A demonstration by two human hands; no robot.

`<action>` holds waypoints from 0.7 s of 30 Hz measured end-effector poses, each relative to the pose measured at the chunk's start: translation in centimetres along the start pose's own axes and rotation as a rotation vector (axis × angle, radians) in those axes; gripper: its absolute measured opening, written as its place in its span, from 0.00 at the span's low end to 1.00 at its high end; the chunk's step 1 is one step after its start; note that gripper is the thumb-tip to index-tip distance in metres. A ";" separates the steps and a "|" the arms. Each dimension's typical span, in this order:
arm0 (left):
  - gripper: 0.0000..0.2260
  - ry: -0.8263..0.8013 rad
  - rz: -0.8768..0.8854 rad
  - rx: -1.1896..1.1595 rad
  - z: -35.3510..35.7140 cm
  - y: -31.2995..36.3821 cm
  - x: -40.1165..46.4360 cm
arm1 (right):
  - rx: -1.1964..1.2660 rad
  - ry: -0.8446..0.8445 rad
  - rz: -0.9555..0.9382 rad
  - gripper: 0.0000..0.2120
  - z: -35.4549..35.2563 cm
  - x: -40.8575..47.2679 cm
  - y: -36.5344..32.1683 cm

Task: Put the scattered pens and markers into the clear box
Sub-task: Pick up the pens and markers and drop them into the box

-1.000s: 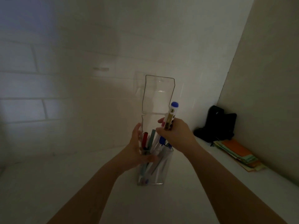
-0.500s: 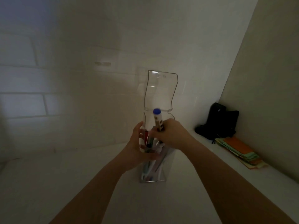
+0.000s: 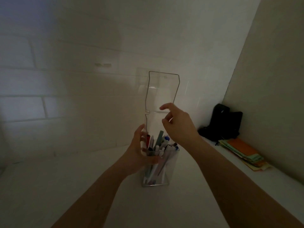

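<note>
Since half a second ago the blue-capped marker [image 3: 166, 138] has left the right hand [image 3: 179, 124] and now stands among the others inside the clear box [image 3: 160, 168]; the right hand has lifted away and sits above the box's mouth, just in front of the hinge of the raised lid [image 3: 162, 91].

From the head camera, the only view: the clear box stands upright on the white surface [image 3: 82, 186], with its lid flipped up and back, standing nearly vertical above the box's rear wall. The left hand [image 3: 139, 152] is wrapped around the box's upper left side, thumb across the front wall, fingers behind, clamped on it. The right hand is empty, fingers loosely spread and curled, touching nothing that I can make out, though a fingertip is close to the lid's lower edge. The pens and markers [image 3: 156, 155] lean in a loose bundle inside the box, their tops poking above its rim. To the right of the box, well apart, a black object [image 3: 222, 124] and a stack of coloured paper [image 3: 243, 153] lie against the side wall. No loose pens show on the surface around the box in this dim view.

The box looks like thin, rigid, smooth plastic: light, tall on a narrow base, so top-heavy and easy to tip, and slippery under a loose grip. Holding it by the upper side walls, as the left hand does, seems the sound place. The lid is probably best moved by its free top edge, gently, since the hinge looks like the weak spot.
</note>
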State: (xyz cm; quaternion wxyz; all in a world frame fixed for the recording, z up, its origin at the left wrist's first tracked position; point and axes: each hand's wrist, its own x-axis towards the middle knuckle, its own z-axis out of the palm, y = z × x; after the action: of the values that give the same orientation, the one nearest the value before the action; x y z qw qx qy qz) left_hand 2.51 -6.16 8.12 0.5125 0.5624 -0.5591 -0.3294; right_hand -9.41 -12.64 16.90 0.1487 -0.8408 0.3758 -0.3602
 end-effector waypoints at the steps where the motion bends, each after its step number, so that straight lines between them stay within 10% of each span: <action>1: 0.51 0.003 0.001 0.006 0.0 0.0 0.0 | -0.074 -0.049 -0.007 0.14 0.2 0.0 0.0; 8: 0.50 -0.004 0.036 -0.031 0.2 0.0 -0.3 | -0.322 -0.324 0.035 0.15 2.2 -1.4 0.6; 15: 0.49 0.052 0.053 0.017 0.2 -0.4 -0.1 | 0.176 0.205 0.204 0.11 -3.4 0.2 7.7; 21: 0.49 0.092 0.078 0.048 0.2 -2.0 0.6 | -0.507 -0.383 0.489 0.22 0.0 -0.8 21.1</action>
State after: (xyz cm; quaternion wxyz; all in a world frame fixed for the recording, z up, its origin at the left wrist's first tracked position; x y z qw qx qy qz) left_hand 3.00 -7.05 6.30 0.5364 0.5669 -0.5642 -0.2694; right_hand -20.86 -26.20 5.54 0.0853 -0.7884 0.6074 -0.0467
